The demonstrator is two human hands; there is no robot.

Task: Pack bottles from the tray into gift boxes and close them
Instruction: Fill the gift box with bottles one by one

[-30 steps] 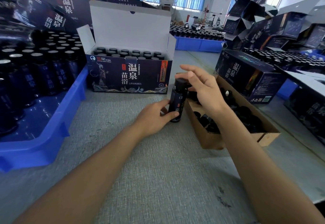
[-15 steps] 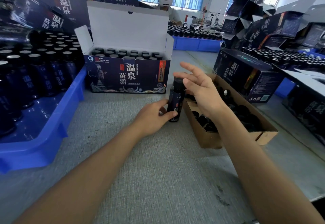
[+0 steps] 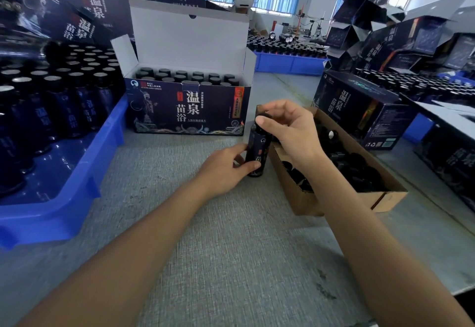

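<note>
A dark blue bottle (image 3: 257, 150) stands upright on the grey table just left of a brown cardboard box (image 3: 300, 198). My left hand (image 3: 223, 169) grips its lower body. My right hand (image 3: 290, 131) curls its fingers and thumb round the black cap at the top. Behind them an open dark gift box (image 3: 189, 108) with its white lid raised holds several capped bottles. A blue tray (image 3: 77, 188) at the left carries several more dark bottles (image 3: 51, 103).
The brown cardboard box holds several black caps. A closed gift box (image 3: 359, 111) lies to the right, with more boxes and bottle trays beyond. A person sits behind the open box. Stacked dark boxes rise at the far left and right.
My right hand, held open above the bottle before, has come down and closed its fingers round the cap. My left hand has kept its grip on the bottle.
</note>
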